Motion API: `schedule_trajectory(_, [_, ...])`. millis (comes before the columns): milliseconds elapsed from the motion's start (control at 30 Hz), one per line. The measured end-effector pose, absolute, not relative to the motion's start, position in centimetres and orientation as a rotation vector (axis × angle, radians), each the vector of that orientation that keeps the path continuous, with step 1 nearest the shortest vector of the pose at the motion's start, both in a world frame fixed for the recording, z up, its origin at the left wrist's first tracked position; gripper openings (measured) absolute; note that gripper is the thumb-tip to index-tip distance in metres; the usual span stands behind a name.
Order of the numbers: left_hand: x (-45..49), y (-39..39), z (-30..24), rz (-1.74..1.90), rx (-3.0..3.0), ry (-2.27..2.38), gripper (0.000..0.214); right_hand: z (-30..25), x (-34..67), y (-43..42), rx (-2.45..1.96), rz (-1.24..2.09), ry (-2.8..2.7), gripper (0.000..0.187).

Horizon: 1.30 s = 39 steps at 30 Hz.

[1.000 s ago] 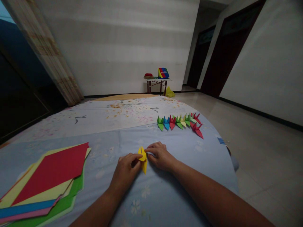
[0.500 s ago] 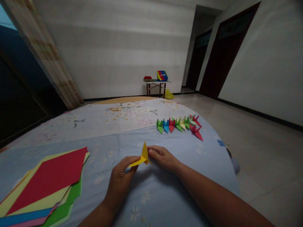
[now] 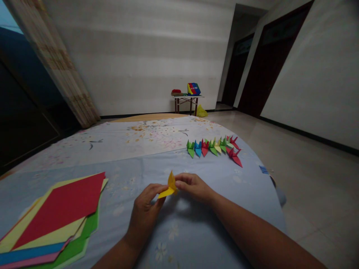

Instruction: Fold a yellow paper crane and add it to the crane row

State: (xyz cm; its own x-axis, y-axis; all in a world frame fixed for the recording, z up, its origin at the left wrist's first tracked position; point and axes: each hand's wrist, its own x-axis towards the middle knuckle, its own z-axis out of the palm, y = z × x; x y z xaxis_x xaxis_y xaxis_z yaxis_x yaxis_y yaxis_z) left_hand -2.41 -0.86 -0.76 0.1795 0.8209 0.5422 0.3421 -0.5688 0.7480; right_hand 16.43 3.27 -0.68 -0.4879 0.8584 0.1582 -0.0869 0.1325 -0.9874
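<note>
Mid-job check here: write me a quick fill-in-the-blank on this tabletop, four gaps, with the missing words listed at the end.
1. The folded origami piece between the left hand and the right hand is ____.
2. The top sheet of the paper stack is ____.
3. The paper stack lies to the ____ of both hands.
4. In the row of paper cranes, the second from the left end is ____.

Missing words: yellow; red; left; blue.
</note>
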Motion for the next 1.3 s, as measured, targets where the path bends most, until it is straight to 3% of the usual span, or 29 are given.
schedule_trajectory(333, [-1.8,-0.7,0.1,1.290,1.576,1.359,0.033,-0.3,16.6,3.2,-0.917,1.282,-1.601,0.033])
schedule_trajectory(467, [-1.2,-0.9,1.6,1.215,1.395,1.256,0.037,0.0,16.3,2.8,-0.925,1.202,-1.696,0.033])
schedule_trajectory(767, [-0.6,-1.5,2.3,1.036,1.261,1.142,0.030,0.0,15.7,2.0,-0.852,1.511,-1.584,0.036])
schedule_trajectory(1300, [-0.5,-1.4,1.3,0.887,1.117,1.013,0.030,0.5,16.3,2.5,-0.729,1.542,-1.437,0.025])
